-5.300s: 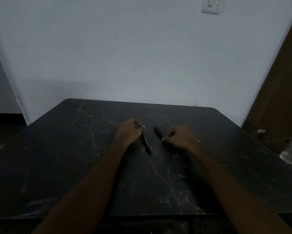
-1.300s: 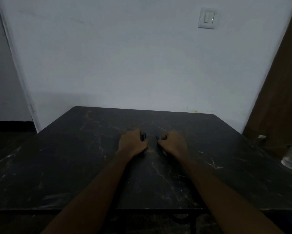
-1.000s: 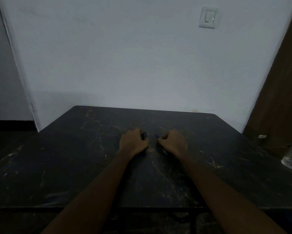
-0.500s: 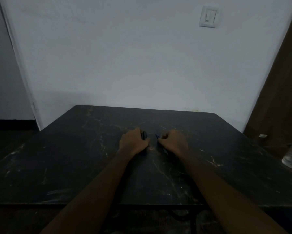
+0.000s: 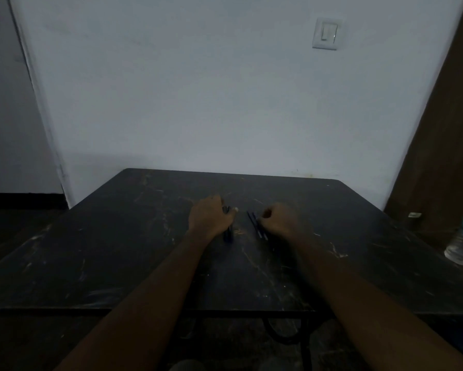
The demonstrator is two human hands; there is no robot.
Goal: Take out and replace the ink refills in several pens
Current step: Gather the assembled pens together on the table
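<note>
The light is dim. My left hand (image 5: 208, 217) rests on the black table (image 5: 118, 236) with its fingers curled round a pair of dark pens (image 5: 227, 231). Their ends stick out toward me from under the hand, and my thumb lies over their far end. My right hand (image 5: 278, 220) rests a short way to the right, fingers curled. Its fingertips pinch a second pair of dark blue pens (image 5: 257, 227), which lie slanted on the table along its left side. A small gap of scratched tabletop separates the two hands.
A clear plastic water bottle (image 5: 462, 242) stands off the table's right side, near a brown door (image 5: 444, 129). A white wall with a light switch (image 5: 326, 34) rises behind the table's far edge. The table's front edge runs beneath my forearms.
Over the last second my hands have drawn slightly apart, showing more of the right-hand pens. Five seconds ago a single pen lay by each hand.
</note>
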